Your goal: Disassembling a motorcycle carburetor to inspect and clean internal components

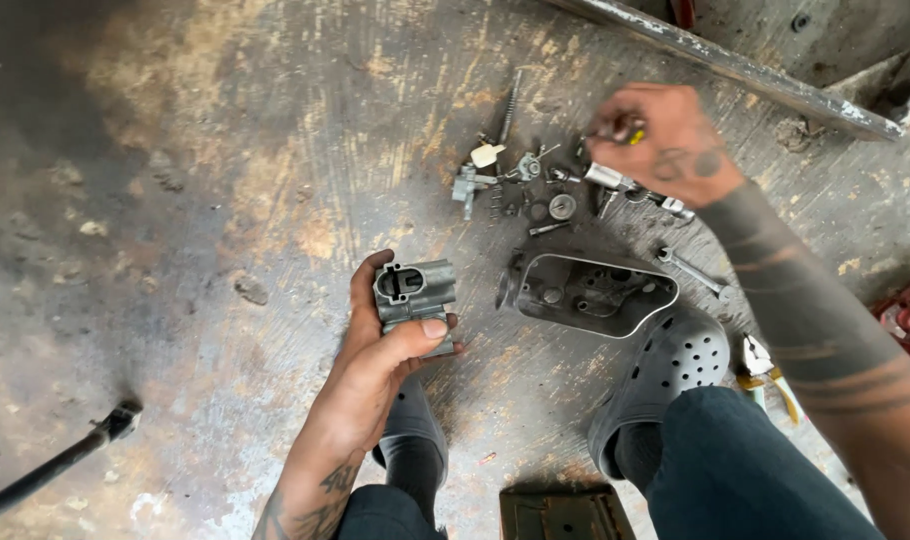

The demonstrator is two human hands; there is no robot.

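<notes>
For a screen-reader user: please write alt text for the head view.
A person's left hand grips a grey metal carburettor body above a stained concrete floor, while the right hand reaches into scattered small metal parts beside a metal bowl cover.

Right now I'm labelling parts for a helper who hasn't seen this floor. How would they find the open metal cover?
Start at the grey perforated clog on the stained concrete floor. Touching its toe lies the open metal cover, a rounded, tray-like shell with its hollow side up. Unlike the small screws and springs scattered beyond it, it is the largest loose part.
</notes>
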